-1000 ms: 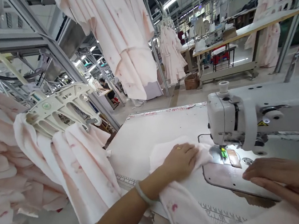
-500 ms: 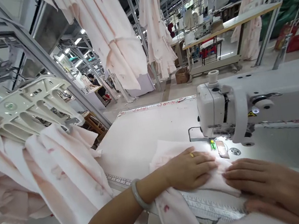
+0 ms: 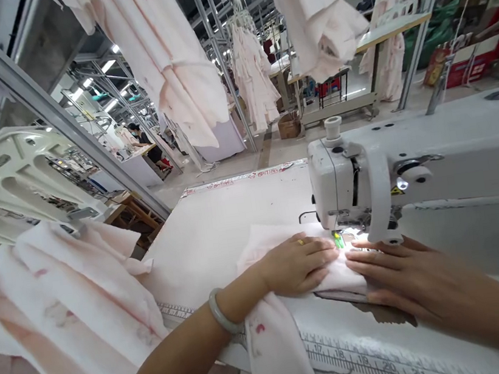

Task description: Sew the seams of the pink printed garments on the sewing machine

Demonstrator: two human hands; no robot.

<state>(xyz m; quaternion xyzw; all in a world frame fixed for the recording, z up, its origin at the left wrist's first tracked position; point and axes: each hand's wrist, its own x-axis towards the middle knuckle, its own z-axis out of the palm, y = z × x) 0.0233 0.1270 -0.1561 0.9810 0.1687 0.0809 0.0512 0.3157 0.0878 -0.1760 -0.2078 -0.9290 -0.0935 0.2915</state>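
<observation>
A pale pink fabric piece point(image 3: 264, 243) lies on the white sewing table, one end hanging over the front edge. My left hand point(image 3: 299, 264) rests flat on it with fingers stretched toward the needle area; a ring and a bangle show on that arm. On the fabric's right side my right hand point(image 3: 394, 272) lies with extended fingers, their tips close to the left hand's. Just beyond both hands stands the white sewing machine point(image 3: 338, 181), its lamp lighting the green-marked presser foot point(image 3: 338, 240). Neither hand grips the cloth between its fingers.
A ruler strip point(image 3: 364, 359) runs along the table's front edge. At left, a cream plastic hanger clamp point(image 3: 13, 175) holds pink cloth pieces point(image 3: 83, 288). More pink cloth point(image 3: 169, 62) hangs beyond the table. A person point(image 3: 142, 143) sits far back at left.
My right hand has moved forward and left, closer to the presser foot, with the fabric's near edge shifting forward. The view has turned slightly; another hanging cloth bundle appears at upper right.
</observation>
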